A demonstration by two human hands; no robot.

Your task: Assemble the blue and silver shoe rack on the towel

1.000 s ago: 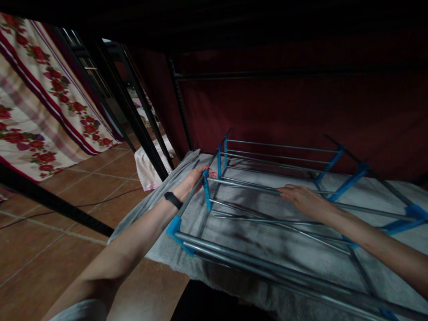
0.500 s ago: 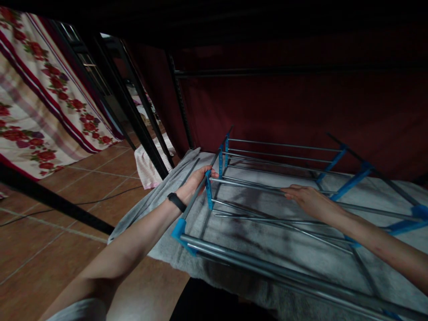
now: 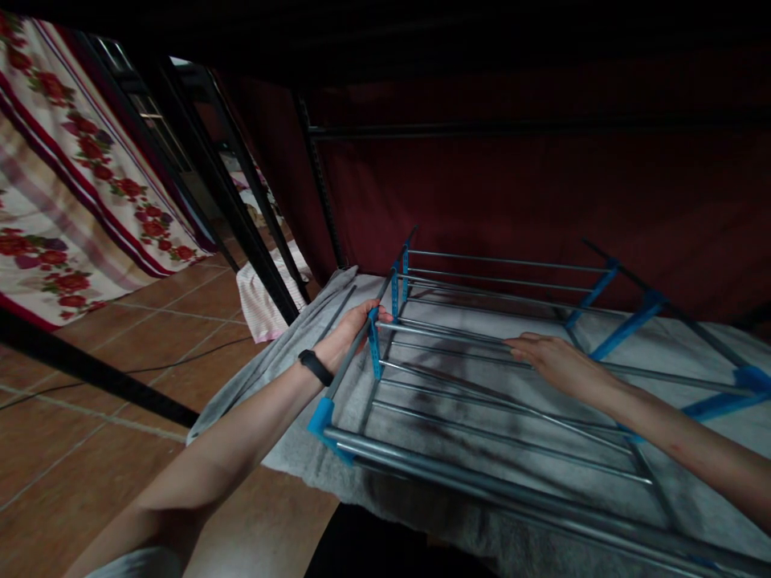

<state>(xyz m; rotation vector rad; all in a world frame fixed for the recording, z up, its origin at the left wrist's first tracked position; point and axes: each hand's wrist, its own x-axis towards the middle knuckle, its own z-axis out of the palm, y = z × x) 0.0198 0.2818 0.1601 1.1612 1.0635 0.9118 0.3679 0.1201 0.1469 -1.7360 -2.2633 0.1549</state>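
Reaching forward, head view: the left arm [image 3: 241, 437] runs almost straight, and the left hand [image 3: 355, 323] wraps around the side tube [image 3: 346, 363] beside a blue bracket [image 3: 374, 353]. The right arm [image 3: 675, 433] slants in from the right edge, back of the hand up; the right hand [image 3: 551, 363] pinches a metal rod [image 3: 446, 331] with its fingertips, thumb mostly hidden. The rod's long axis runs left to right across the rack [image 3: 458, 475], left end at the bracket, above a grey blanket [image 3: 295, 445].
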